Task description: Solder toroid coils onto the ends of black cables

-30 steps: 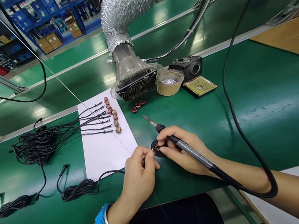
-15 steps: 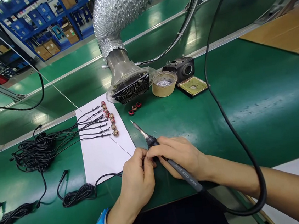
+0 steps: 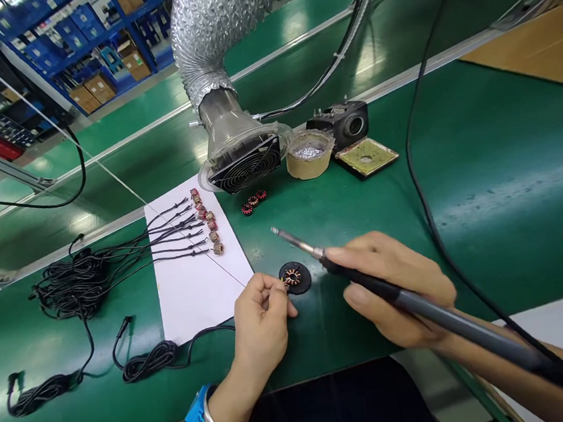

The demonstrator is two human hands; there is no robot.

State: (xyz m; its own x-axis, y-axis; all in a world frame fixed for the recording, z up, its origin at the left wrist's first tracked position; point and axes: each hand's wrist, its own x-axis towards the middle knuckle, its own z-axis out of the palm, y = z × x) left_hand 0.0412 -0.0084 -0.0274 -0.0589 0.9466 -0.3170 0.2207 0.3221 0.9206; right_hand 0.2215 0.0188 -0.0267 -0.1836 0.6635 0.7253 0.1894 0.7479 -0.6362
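Note:
My right hand (image 3: 395, 286) is closed around the handle of a soldering iron (image 3: 369, 282), its metal tip pointing up and left above the green bench. Pinched together, the fingers of my left hand (image 3: 260, 320) hold the end of a black cable (image 3: 201, 337), mostly hidden by the fingers. At those fingertips a small copper-wound ring coil (image 3: 293, 277) rests on a round black disc (image 3: 305, 282). Left of the hand, a white sheet (image 3: 194, 294) bears a row of wound coils (image 3: 211, 225) beside several stripped cable ends.
A fume extractor hood (image 3: 246, 161) hangs over the bench, near three small red-and-black coils (image 3: 253, 201). Behind stand a round solder pot (image 3: 310, 157), a black iron stand (image 3: 345, 124) and a yellow sponge tray (image 3: 367, 157). Bundled black cables (image 3: 75, 283) lie at left.
My right hand has drawn back to the right with the soldering iron, away from my left hand. The coil on the black disc has come into view. My left hand stays nearly in place.

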